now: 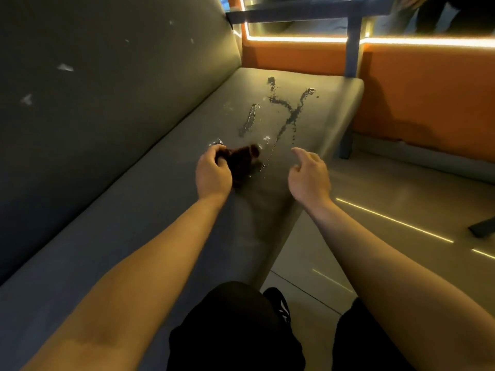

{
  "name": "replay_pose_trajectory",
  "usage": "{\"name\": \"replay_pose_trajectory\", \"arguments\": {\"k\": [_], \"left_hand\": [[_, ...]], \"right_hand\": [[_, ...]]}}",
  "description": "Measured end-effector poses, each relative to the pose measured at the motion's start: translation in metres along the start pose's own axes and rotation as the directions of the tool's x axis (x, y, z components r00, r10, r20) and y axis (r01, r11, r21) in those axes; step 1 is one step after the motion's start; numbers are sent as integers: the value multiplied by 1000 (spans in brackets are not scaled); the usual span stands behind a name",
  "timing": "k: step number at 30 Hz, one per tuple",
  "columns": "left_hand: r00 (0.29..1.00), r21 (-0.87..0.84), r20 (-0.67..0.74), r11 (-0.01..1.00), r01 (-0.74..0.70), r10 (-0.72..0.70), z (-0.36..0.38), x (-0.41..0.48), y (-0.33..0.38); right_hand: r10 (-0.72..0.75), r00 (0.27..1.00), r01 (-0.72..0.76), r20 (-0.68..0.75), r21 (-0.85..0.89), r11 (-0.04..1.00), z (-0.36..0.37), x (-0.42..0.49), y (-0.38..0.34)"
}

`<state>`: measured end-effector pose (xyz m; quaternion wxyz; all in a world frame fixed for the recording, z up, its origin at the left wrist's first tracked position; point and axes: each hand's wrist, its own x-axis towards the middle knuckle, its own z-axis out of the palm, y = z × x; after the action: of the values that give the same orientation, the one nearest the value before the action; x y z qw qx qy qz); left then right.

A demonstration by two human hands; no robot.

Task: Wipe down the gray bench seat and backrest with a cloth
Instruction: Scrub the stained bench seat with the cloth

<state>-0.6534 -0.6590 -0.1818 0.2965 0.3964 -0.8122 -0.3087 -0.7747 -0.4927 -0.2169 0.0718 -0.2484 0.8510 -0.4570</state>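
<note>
While your left hand (213,171) pinches the dark cloth (242,162) bunched on the gray bench seat (150,210), just before the wet streaks (284,113), and your right hand (309,175) hovers with loose fingers, I judge you should push toward them.

L hand (213,174) grips dark cloth (242,162) on gray bench seat (150,210); R hand (309,175) hovers, fingers loosely curled. Wet streaks (286,113) beyond cloth; white scuffs (65,67) on backrest (107,76).

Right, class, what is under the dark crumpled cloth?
The dark crumpled cloth, gripped by the left hand, lies on the gray padded bench seat. Beyond it wet streaks show; whatever lies directly beneath is covered.
</note>
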Motion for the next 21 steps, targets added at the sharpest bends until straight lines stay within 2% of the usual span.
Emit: {"name": "replay_pose_trajectory", "arguments": {"k": [2, 5, 7, 9, 12, 16, 19, 21], "left_hand": [[997, 131, 73, 991, 15, -25, 7, 8, -10], [966, 306, 253, 952, -23, -58, 28, 2, -11], [966, 364, 257, 930, -58, -40, 38, -3, -6], [972, 351, 234, 930, -107, 23, 42, -7, 3], [948, 248, 272, 940, -234, 164, 49, -26, 16], [850, 193, 386, 870, -454, 358, 55, -52, 27], [779, 216, 454, 795, -567, 433, 48, -48, 19], [835, 268, 374, 815, -513, 403, 44, -40, 8]], "right_hand": [[28, 1000, -29, -12, -61, 998, 8, -3, 13], [-13, 1000, 10, -26, -105, 994, 21, -9, 21], [-10, 1000, 8, -17, -109, 994, 22, -8, 25], [-15, 1000, 15, 0, -115, 993, 19, -9, 27], [-17, 1000, 19, 21, -104, 994, 19, -9, 28], [-3, 999, 8, 38, -134, 991, 20, -9, 29], [-13, 999, 21, 41, -212, 977, 18, -12, 27], [-7, 999, 20, 51, -247, 969, 17, -12, 26]]}}
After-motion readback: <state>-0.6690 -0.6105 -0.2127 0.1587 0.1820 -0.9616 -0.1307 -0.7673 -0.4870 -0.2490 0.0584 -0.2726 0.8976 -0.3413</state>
